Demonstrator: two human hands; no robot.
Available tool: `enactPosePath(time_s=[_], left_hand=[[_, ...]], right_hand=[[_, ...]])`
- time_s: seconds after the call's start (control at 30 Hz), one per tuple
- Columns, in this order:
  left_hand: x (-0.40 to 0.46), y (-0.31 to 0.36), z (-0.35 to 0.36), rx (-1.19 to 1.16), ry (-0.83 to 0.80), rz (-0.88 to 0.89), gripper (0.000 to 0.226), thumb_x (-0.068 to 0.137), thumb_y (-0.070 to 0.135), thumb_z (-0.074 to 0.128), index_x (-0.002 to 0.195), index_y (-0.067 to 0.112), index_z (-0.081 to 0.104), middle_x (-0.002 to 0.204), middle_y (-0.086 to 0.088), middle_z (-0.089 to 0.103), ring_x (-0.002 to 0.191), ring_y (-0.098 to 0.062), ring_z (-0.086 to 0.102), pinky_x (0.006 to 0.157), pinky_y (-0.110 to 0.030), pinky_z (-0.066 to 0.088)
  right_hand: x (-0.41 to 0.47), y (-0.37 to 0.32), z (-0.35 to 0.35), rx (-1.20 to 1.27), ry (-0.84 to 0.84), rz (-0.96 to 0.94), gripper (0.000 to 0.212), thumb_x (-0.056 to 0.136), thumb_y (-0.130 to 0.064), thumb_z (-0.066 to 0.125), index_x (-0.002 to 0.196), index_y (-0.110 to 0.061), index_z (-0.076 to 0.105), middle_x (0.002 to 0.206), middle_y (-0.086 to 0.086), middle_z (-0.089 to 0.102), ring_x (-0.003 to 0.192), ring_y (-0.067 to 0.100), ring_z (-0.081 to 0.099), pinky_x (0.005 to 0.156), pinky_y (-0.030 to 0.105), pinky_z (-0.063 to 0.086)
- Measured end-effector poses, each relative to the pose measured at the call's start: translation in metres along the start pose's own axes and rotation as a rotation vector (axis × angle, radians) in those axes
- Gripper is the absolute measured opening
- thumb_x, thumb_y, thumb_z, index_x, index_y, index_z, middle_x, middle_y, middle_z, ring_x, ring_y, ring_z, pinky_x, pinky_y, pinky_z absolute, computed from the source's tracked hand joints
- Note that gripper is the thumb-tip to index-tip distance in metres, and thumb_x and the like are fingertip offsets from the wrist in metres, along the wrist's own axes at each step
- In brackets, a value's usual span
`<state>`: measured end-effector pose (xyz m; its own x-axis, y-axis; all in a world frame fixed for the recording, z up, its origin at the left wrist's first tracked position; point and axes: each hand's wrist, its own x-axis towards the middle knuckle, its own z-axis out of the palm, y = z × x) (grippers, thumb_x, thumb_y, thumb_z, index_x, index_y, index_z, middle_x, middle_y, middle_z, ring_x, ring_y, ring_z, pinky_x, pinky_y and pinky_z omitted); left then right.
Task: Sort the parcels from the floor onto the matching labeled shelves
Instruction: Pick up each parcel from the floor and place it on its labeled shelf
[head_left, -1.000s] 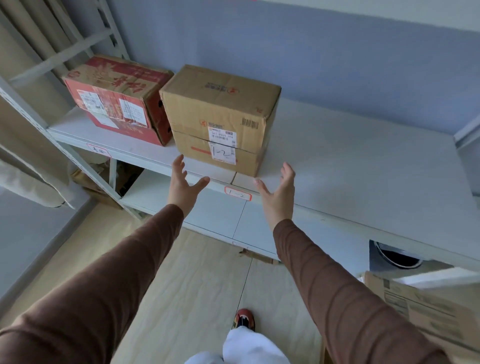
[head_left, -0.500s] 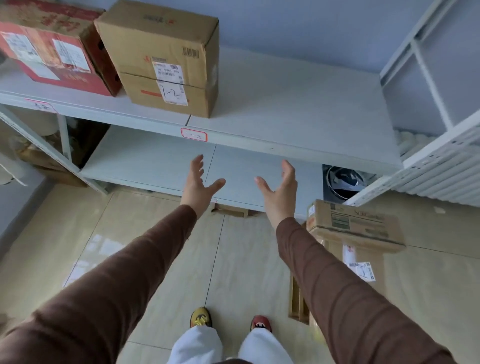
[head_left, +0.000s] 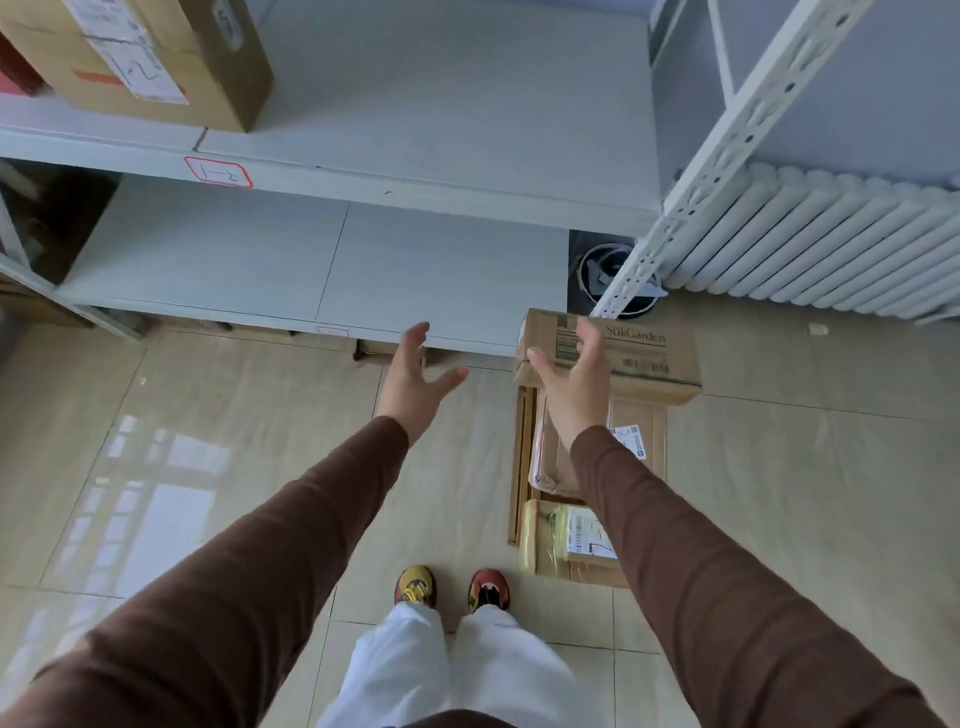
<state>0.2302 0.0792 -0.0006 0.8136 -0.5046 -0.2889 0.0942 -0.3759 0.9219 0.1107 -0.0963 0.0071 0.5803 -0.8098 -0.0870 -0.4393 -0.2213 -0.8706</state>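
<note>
Two hands are reaching forward with fingers spread and relaxed, grasping nothing. Fingers of the right hand (head_left: 571, 379) are showing in front of the SukGarden box (head_left: 639, 358), whose left end is lying behind them; whether they are touching it cannot be told. That box is resting across the far end of a row of parcels on the floor (head_left: 208, 441), just off the right front corner of the lower shelf (head_left: 311, 260). Nearer the person, a flat parcel (head_left: 639, 447) and a taped parcel (head_left: 566, 540) with a white label are lying in that row, partly hidden by the right sleeve. The left hand (head_left: 415, 379) is hovering apart from the parcels, its fingertips before the lower shelf's front edge. Both arms, in brown sleeves, are stretching out level, palms turning inward. On the upper shelf (head_left: 441, 104), at its left, a brown box (head_left: 208, 62) marked 1-2 is sitting above a red-edged tag (head_left: 218, 172) reading 1-2. A white upright (head_left: 727, 140) and a radiator (head_left: 831, 244) are standing to the right.
</note>
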Motion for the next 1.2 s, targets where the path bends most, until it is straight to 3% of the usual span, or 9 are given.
enactPosePath(time_s=[0.1, 0.23, 0.37, 0.5, 0.67, 0.8, 0.93, 1.07, 1.2], left_hand=[[-0.011, -0.014, 0.028, 0.021, -0.036, -0.038, 0.078, 0.089, 0.028, 0.079, 0.153, 0.024, 0.035, 0.158, 0.002, 0.04, 0.146, -0.018, 0.038, 0.119, -0.041, 0.034], [-0.018, -0.035, 0.058, 0.064, -0.086, -0.081, 0.079, 0.089, 0.031, 0.078, 0.154, 0.023, 0.034, 0.16, 0.0, 0.039, 0.146, -0.019, 0.037, 0.119, -0.04, 0.034], [-0.035, -0.059, 0.089, 0.108, -0.106, -0.148, 0.08, 0.089, 0.035, 0.078, 0.155, 0.023, 0.034, 0.161, -0.002, 0.038, 0.147, -0.02, 0.038, 0.115, -0.036, 0.034], [-0.059, -0.081, 0.121, 0.135, -0.113, -0.186, 0.078, 0.09, 0.033, 0.077, 0.154, 0.022, 0.034, 0.16, -0.003, 0.038, 0.146, -0.022, 0.038, 0.118, -0.04, 0.035], [-0.089, -0.113, 0.169, 0.163, -0.077, -0.263, 0.08, 0.088, 0.034, 0.079, 0.154, 0.021, 0.035, 0.159, -0.003, 0.041, 0.144, -0.022, 0.04, 0.119, -0.044, 0.035], [-0.114, -0.141, 0.209, 0.181, -0.056, -0.312, 0.08, 0.088, 0.035, 0.079, 0.154, 0.021, 0.036, 0.157, -0.005, 0.042, 0.143, -0.023, 0.041, 0.118, -0.044, 0.036], [-0.137, -0.169, 0.245, 0.207, -0.036, -0.396, 0.075, 0.093, 0.036, 0.073, 0.156, 0.02, 0.034, 0.156, -0.008, 0.043, 0.141, -0.026, 0.044, 0.113, -0.038, 0.039], [-0.146, -0.196, 0.275, 0.159, -0.07, -0.45, 0.069, 0.099, 0.037, 0.064, 0.157, 0.018, 0.032, 0.155, -0.01, 0.046, 0.14, -0.027, 0.047, 0.115, -0.047, 0.042], [-0.14, -0.226, 0.294, 0.129, -0.074, -0.491, 0.08, 0.088, 0.059, 0.053, 0.157, 0.021, 0.036, 0.15, -0.006, 0.055, 0.132, -0.025, 0.056, 0.11, -0.049, 0.047]], right_hand=[[-0.003, 0.03, -0.024, -0.008, 0.017, 0.062, 0.074, 0.089, -0.037, 0.078, 0.15, -0.018, 0.04, 0.152, 0.002, 0.046, 0.14, 0.019, 0.042, 0.117, 0.04, 0.038], [-0.008, 0.071, -0.046, -0.028, 0.032, 0.139, 0.071, 0.091, -0.038, 0.075, 0.15, -0.018, 0.04, 0.151, 0.0, 0.046, 0.139, 0.018, 0.042, 0.112, 0.035, 0.04], [-0.02, 0.116, -0.069, -0.088, 0.028, 0.22, 0.073, 0.092, -0.043, 0.072, 0.153, -0.018, 0.039, 0.154, 0.001, 0.045, 0.143, 0.019, 0.041, 0.119, 0.04, 0.036], [-0.033, 0.158, -0.092, -0.127, -0.019, 0.273, 0.073, 0.092, -0.043, 0.073, 0.152, -0.016, 0.04, 0.153, 0.004, 0.047, 0.142, 0.019, 0.044, 0.114, 0.03, 0.036], [-0.05, 0.218, -0.122, -0.168, -0.112, 0.301, 0.073, 0.092, -0.042, 0.073, 0.152, -0.015, 0.041, 0.154, 0.004, 0.048, 0.143, 0.021, 0.043, 0.119, 0.041, 0.037], [-0.063, 0.262, -0.142, -0.18, -0.207, 0.346, 0.073, 0.093, -0.041, 0.072, 0.153, -0.012, 0.04, 0.155, 0.007, 0.047, 0.141, 0.023, 0.047, 0.112, 0.028, 0.036], [-0.076, 0.299, -0.143, -0.165, -0.289, 0.41, 0.072, 0.096, -0.044, 0.067, 0.154, -0.013, 0.038, 0.157, 0.006, 0.045, 0.143, 0.023, 0.045, 0.118, 0.037, 0.037], [-0.09, 0.328, -0.128, -0.132, -0.375, 0.475, 0.067, 0.101, -0.04, 0.061, 0.156, -0.011, 0.035, 0.159, 0.006, 0.042, 0.145, 0.022, 0.042, 0.118, 0.034, 0.034], [-0.097, 0.347, -0.113, -0.141, -0.409, 0.532, 0.057, 0.103, -0.037, 0.058, 0.152, -0.013, 0.041, 0.15, 0.005, 0.052, 0.137, 0.024, 0.05, 0.11, 0.032, 0.039]])
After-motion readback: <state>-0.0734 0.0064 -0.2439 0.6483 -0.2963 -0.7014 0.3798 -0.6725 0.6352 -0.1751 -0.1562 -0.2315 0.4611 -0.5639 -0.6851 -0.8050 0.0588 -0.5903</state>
